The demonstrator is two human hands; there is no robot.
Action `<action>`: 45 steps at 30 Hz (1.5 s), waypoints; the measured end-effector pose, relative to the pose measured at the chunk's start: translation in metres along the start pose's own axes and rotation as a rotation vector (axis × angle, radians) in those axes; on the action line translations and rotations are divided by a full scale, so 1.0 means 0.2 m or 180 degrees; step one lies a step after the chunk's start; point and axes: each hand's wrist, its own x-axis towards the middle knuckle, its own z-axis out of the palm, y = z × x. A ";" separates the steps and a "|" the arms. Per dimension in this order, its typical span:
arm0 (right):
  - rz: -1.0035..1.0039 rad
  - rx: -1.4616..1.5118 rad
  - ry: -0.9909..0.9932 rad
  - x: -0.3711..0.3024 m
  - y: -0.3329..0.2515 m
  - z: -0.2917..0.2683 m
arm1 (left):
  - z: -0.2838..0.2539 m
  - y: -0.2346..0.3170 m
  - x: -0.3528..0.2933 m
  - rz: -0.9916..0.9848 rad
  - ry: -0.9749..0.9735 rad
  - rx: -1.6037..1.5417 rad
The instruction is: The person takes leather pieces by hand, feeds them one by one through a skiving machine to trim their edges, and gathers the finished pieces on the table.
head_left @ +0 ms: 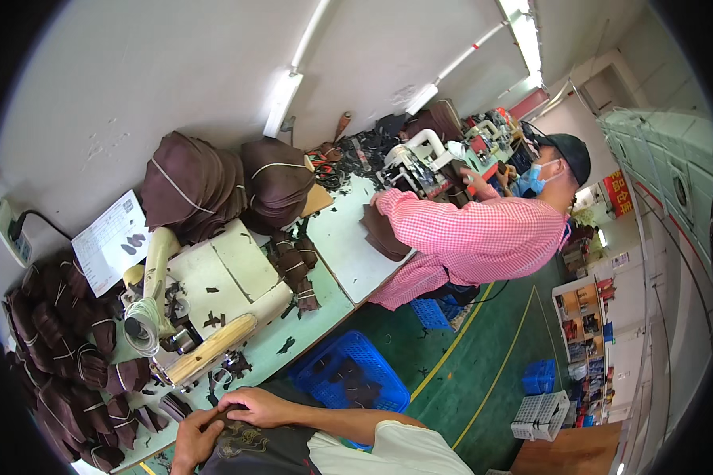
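Resting low at the bottom edge of the view, both hands sit on a dark brown piece of material (242, 443) that lies in the person's lap, just in front of the pale green worktable (325, 305). The left hand (194, 442) has its fingers curled down onto the near left edge of the piece, though whether it actually grips it cannot be told. The right hand (257, 406) lies flatter across the top edge, fingers bent and pressing on the material, thumb side hidden. Just beyond the hands stands a sewing machine (194, 317) with a wooden-coloured arm, and tied bundles of brown cut pieces (63, 348) are stacked to its left. A blue plastic basket (352, 372) sits on the green floor beside the table. Farther along the bench, a co-worker in a pink checked shirt (483, 237) leans over another machine (420, 162)
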 end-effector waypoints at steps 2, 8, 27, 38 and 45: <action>0.0170 0.0566 0.0108 0.04 -0.02 0.00 | 0.01 -0.03 0.02 -0.0442 0.0316 -0.1420; -0.0491 -0.0035 0.0030 0.09 0.03 0.01 | -0.04 -0.04 -0.05 -0.0443 0.0145 -0.0519; 0.0862 0.1064 0.0094 0.15 0.04 0.01 | 0.02 -0.11 -0.06 -0.0675 0.0474 -0.1345; 0.0765 0.1813 0.0578 0.37 -0.05 -0.01 | -0.21 -0.19 0.14 -0.0245 0.0267 -0.1959; 0.0223 -0.0377 0.1023 0.49 -0.04 -0.20 | -0.49 -0.19 0.30 -0.0682 0.0485 -0.1227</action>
